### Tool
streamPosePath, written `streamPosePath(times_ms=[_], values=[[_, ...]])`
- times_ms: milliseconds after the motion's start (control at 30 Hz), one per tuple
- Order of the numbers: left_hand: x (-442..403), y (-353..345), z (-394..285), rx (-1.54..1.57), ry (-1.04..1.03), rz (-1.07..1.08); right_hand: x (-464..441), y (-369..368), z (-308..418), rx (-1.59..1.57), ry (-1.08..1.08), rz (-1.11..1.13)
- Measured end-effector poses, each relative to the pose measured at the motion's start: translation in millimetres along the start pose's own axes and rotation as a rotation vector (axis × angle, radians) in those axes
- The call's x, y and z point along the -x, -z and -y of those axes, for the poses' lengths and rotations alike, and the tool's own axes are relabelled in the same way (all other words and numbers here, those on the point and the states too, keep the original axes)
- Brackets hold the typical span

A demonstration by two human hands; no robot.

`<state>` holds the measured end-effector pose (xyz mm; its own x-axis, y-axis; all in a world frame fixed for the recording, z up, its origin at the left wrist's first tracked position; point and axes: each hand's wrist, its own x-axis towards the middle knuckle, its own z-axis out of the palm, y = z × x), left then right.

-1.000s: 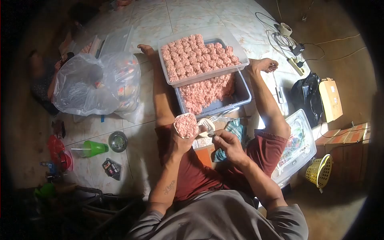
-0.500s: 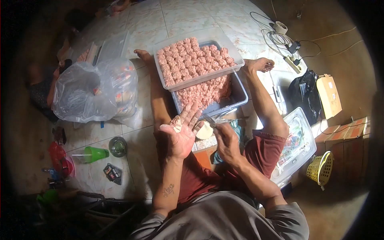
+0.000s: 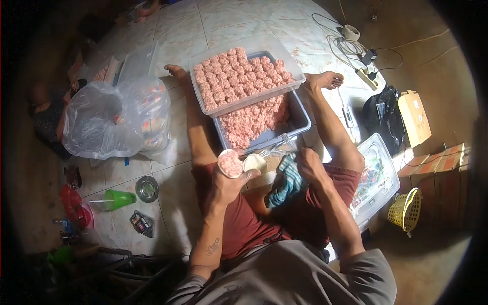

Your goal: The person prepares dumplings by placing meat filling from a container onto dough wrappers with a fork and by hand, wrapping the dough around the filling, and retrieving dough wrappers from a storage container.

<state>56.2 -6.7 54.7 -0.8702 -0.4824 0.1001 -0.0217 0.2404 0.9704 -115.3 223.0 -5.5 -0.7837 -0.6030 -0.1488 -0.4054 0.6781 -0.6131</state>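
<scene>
My left hand [image 3: 230, 187] is curled under a round, pale dumpling wrapper [image 3: 220, 161] with pink minced meat spread over it. Its thumb reaches to the near edge of a stack of pale round wrappers [image 3: 255, 161]. In my right hand [image 3: 310, 165] is a metal fork [image 3: 274, 152], its tines pointing left, near the stack. Beyond both hands, a blue-grey tub [image 3: 304, 119] holds loose pink minced meat [image 3: 254, 119]. Across its far side rests a clear plastic box [image 3: 274, 46] filled with rows of meat-topped pieces [image 3: 239, 73]. A striped teal cloth [image 3: 283, 185] hangs beside my right hand.
Left are a large clear plastic bag [image 3: 96, 122], a green cup [image 3: 116, 200] and a glass ashtray [image 3: 147, 188]. Another person [image 3: 48, 112] sits at far left. A lidded clear bin [image 3: 376, 178], yellow basket [image 3: 405, 209], black bag [image 3: 384, 117] and power strip [image 3: 366, 79] stand right.
My left hand has turned from palm up with spread fingers to curled beneath the meat-covered wrapper, its thumb at the stack. My right hand has moved right with the fork.
</scene>
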Motion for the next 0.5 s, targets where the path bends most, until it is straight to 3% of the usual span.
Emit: streamPosePath(times_ms=[67, 133, 167, 300, 367, 400, 467, 500], values=[[-2, 7, 3, -0.022, -0.020, 0.057, 31, 15, 17, -0.004, 0.077, 0.025], [-6, 7, 15, 0.094, 0.039, 0.140, 49, 13, 36, -0.638, -0.199, 0.127], [-10, 4, 14, 0.097, 0.042, 0.141, 57, 11, 44, -0.848, -0.225, 0.238], [-17, -6, 8, 0.086, -0.180, 0.098, 75, -23, 72, -1.206, -0.110, 0.341], [-13, -11, 2, 0.249, -0.120, 0.081, 72, -32, 81, -1.197, -0.128, 0.346], [-9, -16, 41, 0.388, -0.213, 0.157, 67, -35, 88, -0.956, 0.089, 0.212], [-10, -20, 37, 0.134, -0.367, 0.128, 53, -38, 94, -0.536, 0.469, -0.090], [-8, -20, 39, 0.061, -0.307, 0.098, 53, -33, 93, -0.538, 0.468, -0.087]])
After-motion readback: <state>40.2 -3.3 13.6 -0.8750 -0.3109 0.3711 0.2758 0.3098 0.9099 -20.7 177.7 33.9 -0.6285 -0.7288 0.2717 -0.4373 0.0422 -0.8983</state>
